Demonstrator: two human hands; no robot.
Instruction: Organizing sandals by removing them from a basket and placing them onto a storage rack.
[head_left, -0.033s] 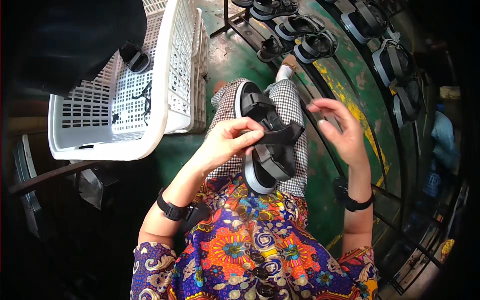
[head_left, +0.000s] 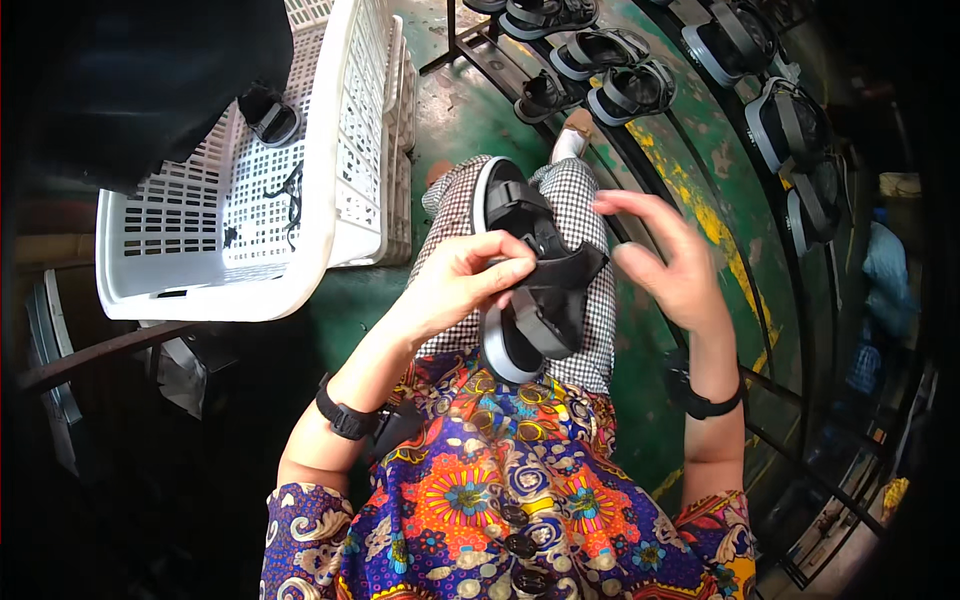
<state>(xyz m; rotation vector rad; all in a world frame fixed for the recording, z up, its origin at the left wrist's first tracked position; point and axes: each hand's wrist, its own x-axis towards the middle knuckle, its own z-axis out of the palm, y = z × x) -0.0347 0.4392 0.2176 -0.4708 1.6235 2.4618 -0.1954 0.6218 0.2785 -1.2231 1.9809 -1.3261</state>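
Observation:
A black sandal with a grey-white sole [head_left: 548,295] lies lengthwise across my lap, its straps partly hidden by my fingers. My left hand [head_left: 462,282] pinches the sandal's ankle strap between thumb and forefinger. To the right of the sandal, my right hand [head_left: 672,262] hovers in the air. Its fingers are bent and apart from the thumb, with nothing between them, and it does not touch the sandal.
A white perforated plastic basket [head_left: 330,210] stands at the left, holding another black sandal [head_left: 270,118] and loose black strips [head_left: 293,205]. Several finished-looking sandals sit on a dark metal rack [head_left: 640,165] at the right, above a green floor.
My right hand has moved slightly left, closer to the sandal. The sandal has tilted a little, while my left hand keeps its pinch on the strap.

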